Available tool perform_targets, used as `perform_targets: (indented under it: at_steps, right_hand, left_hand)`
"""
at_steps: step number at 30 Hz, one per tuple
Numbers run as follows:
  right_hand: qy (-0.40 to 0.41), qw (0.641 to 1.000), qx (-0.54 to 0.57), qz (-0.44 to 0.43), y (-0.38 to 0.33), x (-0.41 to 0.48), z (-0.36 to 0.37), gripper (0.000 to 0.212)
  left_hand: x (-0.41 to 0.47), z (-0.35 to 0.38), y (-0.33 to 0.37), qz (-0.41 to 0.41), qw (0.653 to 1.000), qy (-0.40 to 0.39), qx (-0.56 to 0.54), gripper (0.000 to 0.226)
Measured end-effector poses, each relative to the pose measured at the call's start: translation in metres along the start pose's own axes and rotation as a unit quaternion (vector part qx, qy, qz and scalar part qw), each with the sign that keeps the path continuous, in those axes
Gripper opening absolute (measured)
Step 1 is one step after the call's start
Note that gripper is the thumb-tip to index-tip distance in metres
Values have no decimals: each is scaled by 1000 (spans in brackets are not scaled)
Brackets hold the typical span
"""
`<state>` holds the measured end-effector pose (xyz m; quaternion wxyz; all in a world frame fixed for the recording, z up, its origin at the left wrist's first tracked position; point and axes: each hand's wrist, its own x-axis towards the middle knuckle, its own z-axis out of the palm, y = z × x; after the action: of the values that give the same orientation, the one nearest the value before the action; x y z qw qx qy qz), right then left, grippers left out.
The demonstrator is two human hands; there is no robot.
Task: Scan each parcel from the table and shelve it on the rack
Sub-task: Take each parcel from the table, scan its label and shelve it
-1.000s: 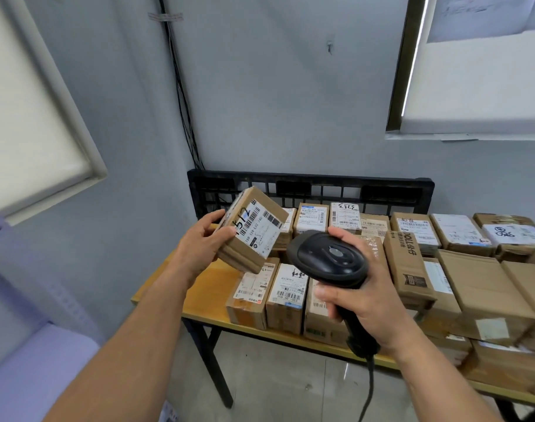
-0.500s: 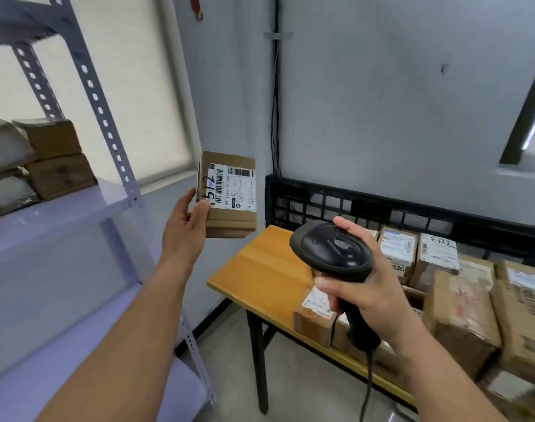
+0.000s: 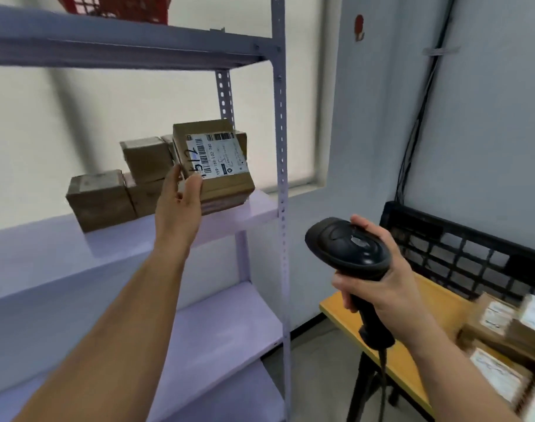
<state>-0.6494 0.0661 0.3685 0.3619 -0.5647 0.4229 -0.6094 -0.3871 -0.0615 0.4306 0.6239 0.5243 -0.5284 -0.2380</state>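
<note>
L hand gripped a brown parcel by its lower left corner, thumb on the white label, fingers behind. Parcel was tilted, label w/ barcode and handwritten digits facing the camera, at the right end of the rack's middle shelf. Can't tell if its bottom edge touched the shelf; that part was blurred. Left of it on the same shelf sat other brown boxes, some stacked, just behind the hand. Red basket on the top shelf, mostly cut off. R hand was closed round the handle of a black scanner, held near, right of the rack, head pointing left, cable hanging down. Far right: corner of the wood bench w/ more labelled parcels, black crate standing behind them against the wall.
</note>
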Motion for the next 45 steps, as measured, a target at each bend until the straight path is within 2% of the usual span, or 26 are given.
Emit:
perform_targets:
  at_steps: [7,10,13,17,21,23,30,36,40,45]
  right_hand:
    - [-43,999,7,-1,13,53,78,82]
    - [-54,999,9,-2,21,69,108,83]
    - [-67,998,15,0,31,82,133,83]
    - [-76,997,13,2,42,98,160,83]
    - [-77,997,5,1,48,108,181,83]
    - [-75,997,-2,0,50,111,189,83]
    - [-56,998,-12,5,58,119,196,83]
    - [-49,999,-20,10,62,121,197,84]
    - [-55,998,-18,10,62,121,197,84]
    - [-63,998,-15,3,58,115,189,84]
  left_hand:
    - [88,-87,-17,-19,994,104,25,57]
    - [119,-116,-30,-14,991,122,60,52]
    - [145,-135,-43,-30,989,128,72,57]
    - [178,-149,-62,-67,984,131,102,57]
    - [204,-151,-75,-104,979,126,122,71]
    - [215,-150,-81,-116,973,120,159,68]
    - [227,-144,-94,-67,954,70,284,71]
    - [230,-152,-105,-11,980,32,198,81]
    - [226,-152,-103,-5,982,29,188,83]
    - [209,-147,-95,-16,979,55,198,101]
